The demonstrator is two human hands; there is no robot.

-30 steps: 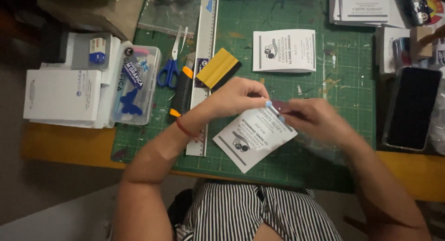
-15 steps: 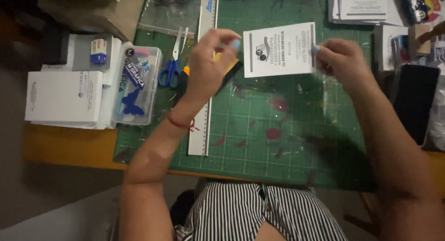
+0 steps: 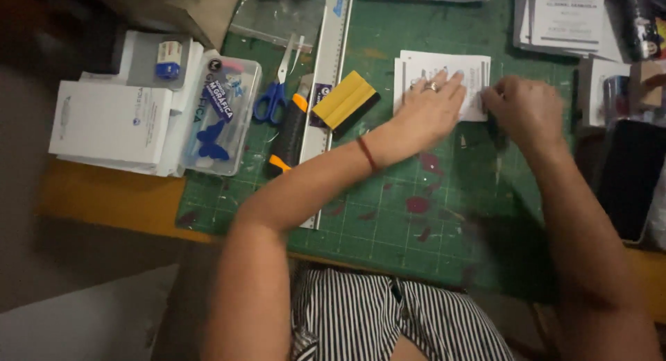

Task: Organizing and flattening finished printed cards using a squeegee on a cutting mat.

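Pressing flat on a small white printed sheet in the upper middle of the frame, the left hand is lying palm down with its fingers spread, covering the sheet's lower half. The right hand is sitting at the sheet's right edge, curled loosely and blurred; whether its fingers are pinching the paper cannot be told. The sheet is lying on a green cutting mat marked with a grid and dotted with dark reddish stains.

Left of the left hand, a yellow squeegee is resting partly across a long metal ruler that is running down the mat. Beside the ruler, a black and orange utility knife and blue-handled scissors are lying close together. A clear plastic box and white cardboard boxes are sitting at the left of the frame. A dark phone is lying at the right edge, and stacks of printed papers are filling the upper right.
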